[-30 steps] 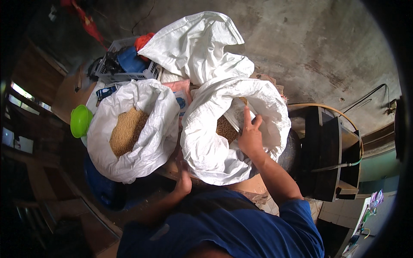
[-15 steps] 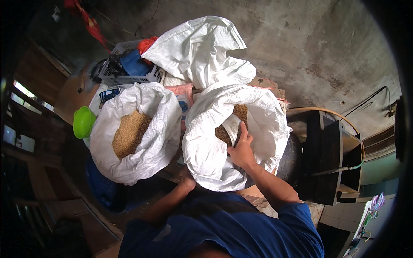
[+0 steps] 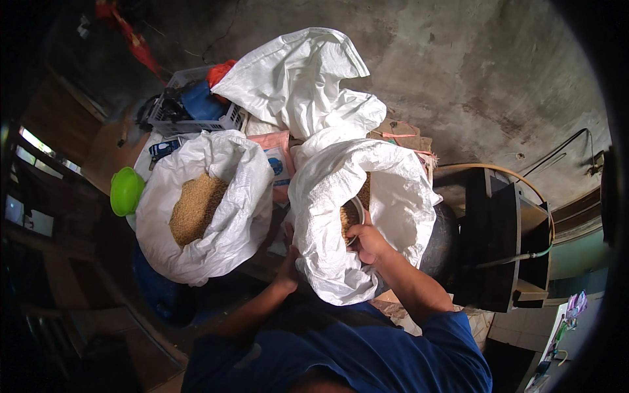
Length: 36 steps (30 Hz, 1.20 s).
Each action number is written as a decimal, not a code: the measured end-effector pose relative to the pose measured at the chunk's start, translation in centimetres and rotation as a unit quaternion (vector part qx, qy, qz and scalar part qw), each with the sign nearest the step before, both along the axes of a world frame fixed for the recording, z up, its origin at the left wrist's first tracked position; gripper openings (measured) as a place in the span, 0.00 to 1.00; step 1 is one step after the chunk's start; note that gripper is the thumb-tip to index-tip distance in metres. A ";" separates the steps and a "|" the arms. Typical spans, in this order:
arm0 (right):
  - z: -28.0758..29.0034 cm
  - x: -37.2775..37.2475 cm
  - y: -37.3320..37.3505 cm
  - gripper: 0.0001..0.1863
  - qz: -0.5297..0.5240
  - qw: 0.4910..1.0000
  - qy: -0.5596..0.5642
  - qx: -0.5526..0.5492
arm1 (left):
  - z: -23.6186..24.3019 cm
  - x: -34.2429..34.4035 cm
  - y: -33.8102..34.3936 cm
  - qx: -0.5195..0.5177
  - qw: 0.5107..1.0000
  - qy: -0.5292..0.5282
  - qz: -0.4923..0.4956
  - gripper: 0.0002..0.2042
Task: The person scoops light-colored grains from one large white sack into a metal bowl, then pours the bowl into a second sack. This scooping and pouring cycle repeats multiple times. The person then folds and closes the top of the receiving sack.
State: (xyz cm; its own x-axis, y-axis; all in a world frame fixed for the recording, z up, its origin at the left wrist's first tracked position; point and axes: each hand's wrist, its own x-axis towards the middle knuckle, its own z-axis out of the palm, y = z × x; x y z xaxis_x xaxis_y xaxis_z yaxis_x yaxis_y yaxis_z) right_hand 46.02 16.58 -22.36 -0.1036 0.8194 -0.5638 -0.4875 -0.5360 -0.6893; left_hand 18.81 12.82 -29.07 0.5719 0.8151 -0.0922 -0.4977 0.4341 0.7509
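In the mouth of the right white woven sack [image 3: 403, 190], my right hand [image 3: 371, 243] grips the rim of a white bowl [image 3: 362, 213]. Small tan beans fill much of the bowl, which is tilted. More brownish beans [image 3: 365, 190] show behind it, partly hidden by folded sack cloth. My left hand [image 3: 287, 265] rests against the left outer side of this sack, fingers stretched upward along the cloth. To the left stands another open white sack [image 3: 246, 216], holding a heap of pale tan beans [image 3: 196, 208]. No hand touches that one.
A green bowl [image 3: 126, 191] sits beside the left sack. Behind are a grey plastic crate [image 3: 196, 126] with blue and red items and a slumped white sack [image 3: 295, 78]. A dark shelf unit [image 3: 501, 242] with a hose stands right, a concrete wall [image 3: 458, 85] behind.
My right hand has turned and drawn back slightly toward me, and the bowl now shows beans inside. My left hand has moved up along the sack's side. The right sack's rim has shifted.
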 end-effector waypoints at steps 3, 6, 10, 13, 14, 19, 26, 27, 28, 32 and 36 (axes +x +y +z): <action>-0.3 2.3 -0.4 0.31 -0.006 0.993 0.066 -0.095 | -1.6 -0.4 -0.3 -0.072 0.992 0.074 0.066 0.35; 0.0 3.9 -0.9 0.26 -0.036 0.988 0.093 -0.115 | -2.6 -0.3 -0.7 -0.123 0.975 0.150 0.106 0.33; 1.6 4.2 -1.5 0.25 -0.099 0.984 0.108 -0.105 | -3.2 -0.7 -0.2 0.115 0.965 0.235 -0.003 0.42; 3.8 4.1 -2.2 0.27 -0.119 0.989 0.049 -0.071 | -3.9 -1.0 0.1 0.173 0.956 0.239 -0.002 0.42; 4.7 4.3 -2.6 0.27 -0.116 0.990 0.048 -0.057 | -4.0 -1.0 0.2 0.169 0.954 0.249 -0.002 0.43; 9.7 4.9 -6.3 0.27 -0.146 0.988 0.039 -0.023 | -3.1 -1.1 0.7 0.248 0.955 0.161 -0.026 0.48; 16.4 5.1 -10.3 0.26 -0.151 0.986 0.070 -0.002 | 2.9 -0.4 0.2 -0.039 0.983 0.165 0.076 0.43; 17.3 4.9 -10.4 0.27 -0.141 0.986 0.083 0.014 | 3.8 -0.8 0.1 -0.098 0.975 0.170 0.103 0.43; 18.2 4.7 -10.5 0.28 -0.121 0.985 0.111 0.045 | 4.7 -1.5 0.0 -0.051 0.978 0.182 0.089 0.40; 21.4 2.9 -9.3 0.29 -0.108 0.987 0.105 0.064 | 8.8 -5.5 -1.6 0.004 0.958 0.288 0.008 0.31; 24.1 -0.8 -6.4 0.29 -0.081 0.987 0.105 0.092 | 13.8 -9.8 -3.7 0.046 0.943 0.325 -0.051 0.22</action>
State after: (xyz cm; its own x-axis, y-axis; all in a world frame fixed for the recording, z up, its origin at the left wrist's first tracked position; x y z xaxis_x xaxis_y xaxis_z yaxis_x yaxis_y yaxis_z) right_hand 45.24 10.18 1.75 -0.0616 0.9211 -0.3843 -0.6990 -0.3147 -0.6422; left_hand 9.01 9.14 -15.25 0.4950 0.7801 -0.3827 0.1229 0.3732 0.9196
